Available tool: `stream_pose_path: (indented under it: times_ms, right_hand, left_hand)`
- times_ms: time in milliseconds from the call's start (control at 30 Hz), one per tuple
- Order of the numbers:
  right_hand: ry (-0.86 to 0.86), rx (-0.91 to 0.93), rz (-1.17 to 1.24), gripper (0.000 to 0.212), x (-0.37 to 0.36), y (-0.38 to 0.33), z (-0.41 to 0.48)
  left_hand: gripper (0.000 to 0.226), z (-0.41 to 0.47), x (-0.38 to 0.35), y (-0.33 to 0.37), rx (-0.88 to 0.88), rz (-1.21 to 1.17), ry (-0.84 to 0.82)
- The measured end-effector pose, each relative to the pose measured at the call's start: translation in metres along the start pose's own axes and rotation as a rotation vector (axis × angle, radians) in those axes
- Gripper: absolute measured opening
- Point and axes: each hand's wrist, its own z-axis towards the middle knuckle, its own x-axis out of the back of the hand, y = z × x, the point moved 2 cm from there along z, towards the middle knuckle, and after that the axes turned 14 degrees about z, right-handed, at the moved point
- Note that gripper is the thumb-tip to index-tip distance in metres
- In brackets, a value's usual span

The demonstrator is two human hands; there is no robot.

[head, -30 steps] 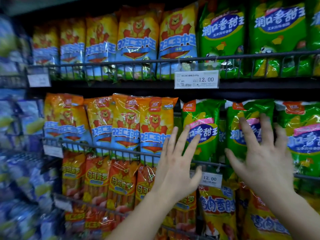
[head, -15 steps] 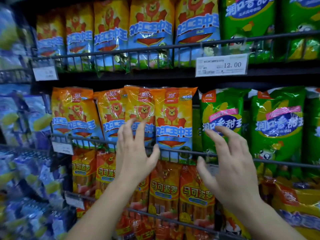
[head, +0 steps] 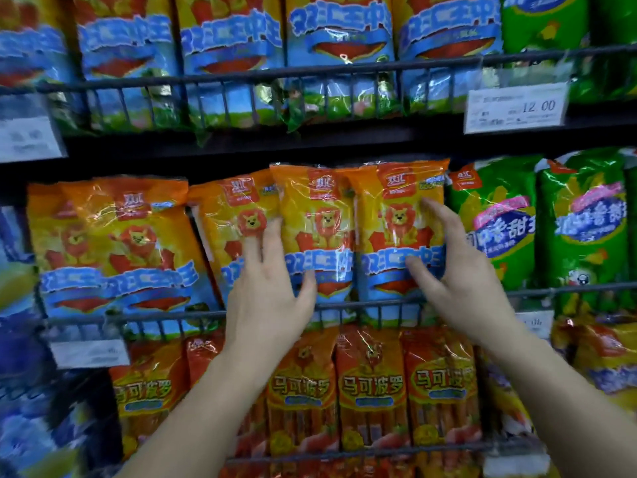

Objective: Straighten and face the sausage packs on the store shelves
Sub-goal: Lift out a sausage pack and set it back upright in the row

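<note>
On the middle shelf stand orange lion-print sausage packs behind a wire rail (head: 362, 305). My left hand (head: 269, 294) lies with straight fingers on the left-of-centre pack (head: 238, 215), its thumb touching the centre pack (head: 317, 215). My right hand (head: 458, 274) rests spread against the right orange pack (head: 396, 208), fingers along its right edge, thumb on its front. Two more orange packs (head: 113, 243) lean together at the left of the shelf.
Green corn-sausage packs (head: 496, 222) stand right of the orange ones. The top shelf holds blue-and-orange packs (head: 337, 39) and a 12.00 price tag (head: 517, 106). Below hang red-orange packs (head: 368, 384). Blue packs (head: 20, 391) blur at the far left.
The view has moved left and closer. Both hands have travelled from the green packs across to the orange lion packs and now touch them.
</note>
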Motion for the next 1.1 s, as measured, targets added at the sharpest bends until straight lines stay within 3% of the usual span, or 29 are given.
stream_pose_path:
  times_ms: [200,433,800,933,1100]
  right_hand:
    - [0.002,-0.068,0.102,0.073,0.000,-0.004,0.001]
    - [0.128,-0.008,0.070,0.073,0.010,-0.004,0.002]
    - [-0.015,-0.061,-0.121,0.075,0.020,0.005,0.006]
    - [0.114,0.016,-0.204,0.070,0.013,-0.001,-0.004]
    - [0.301,0.238,-0.285,0.052,0.001,-0.008,-0.021]
  left_hand:
    - [0.089,0.003,-0.002,-0.002,-0.082,0.018,-0.013]
    - [0.079,0.007,-0.002,-0.002,-0.046,-0.078,-0.038]
    - [0.061,0.010,-0.004,0.003,-0.006,-0.103,-0.069]
    - [0.058,0.009,-0.002,0.003,-0.008,-0.095,-0.070]
    - [0.051,0.009,0.000,0.004,0.000,-0.081,-0.062]
